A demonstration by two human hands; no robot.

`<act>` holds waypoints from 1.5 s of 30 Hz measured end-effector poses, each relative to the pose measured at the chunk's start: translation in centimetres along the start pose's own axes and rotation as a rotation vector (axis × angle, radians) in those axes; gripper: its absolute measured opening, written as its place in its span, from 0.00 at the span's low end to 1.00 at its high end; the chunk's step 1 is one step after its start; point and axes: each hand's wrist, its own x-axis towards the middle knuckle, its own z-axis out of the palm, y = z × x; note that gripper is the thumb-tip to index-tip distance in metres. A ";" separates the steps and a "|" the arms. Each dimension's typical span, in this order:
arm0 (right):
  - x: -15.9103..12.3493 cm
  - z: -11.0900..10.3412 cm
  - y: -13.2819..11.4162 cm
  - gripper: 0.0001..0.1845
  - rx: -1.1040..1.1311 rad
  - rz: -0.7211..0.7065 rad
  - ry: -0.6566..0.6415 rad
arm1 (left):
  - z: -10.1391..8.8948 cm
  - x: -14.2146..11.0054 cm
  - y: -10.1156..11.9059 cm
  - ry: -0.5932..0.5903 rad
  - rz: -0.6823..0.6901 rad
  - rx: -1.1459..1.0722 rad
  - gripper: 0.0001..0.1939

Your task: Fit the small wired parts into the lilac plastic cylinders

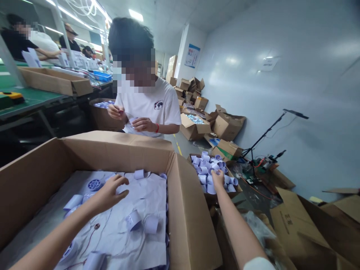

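My left hand (116, 190) hovers over the large open carton (191, 210), its fingers apart and curved with nothing between them. Beneath it, pale lavender plastic cups (151, 224) lie scattered on a white paper sheet (118, 236). A round slotted piece (95, 184) and a small part with a thin red wire (97, 226) are there too. Off to the right, my right hand (218, 179) reaches into a smaller carton heaped with the same kind of cups (202, 170). Its fingers curl against one cup at the top of the pile; the fingertips are partly hidden.
Across the large carton stands a person in a white shirt (146, 108), holding small parts in both hands. A green workbench (42, 99) runs along the left. Cardboard boxes (227, 123) crowd the wall side, beside a black tripod stand (264, 135). More open boxes (300, 225) sit at right.
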 end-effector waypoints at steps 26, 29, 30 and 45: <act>-9.7 -5.2 1.4 0.29 0.047 -0.739 -0.023 | -0.2 0.8 0.7 -0.226 -0.155 -0.038 0.09; -10.4 -5.3 1.0 0.28 0.047 -0.829 0.000 | -0.2 0.8 0.8 -0.257 -0.174 -0.009 0.09; -10.5 -5.3 1.0 0.28 0.037 -0.845 0.012 | -0.2 0.7 0.8 -0.261 -0.180 -0.010 0.09; -8.9 -4.6 3.7 0.29 -0.102 -0.576 0.048 | 1.4 0.6 -0.8 -0.250 -0.244 -0.095 0.04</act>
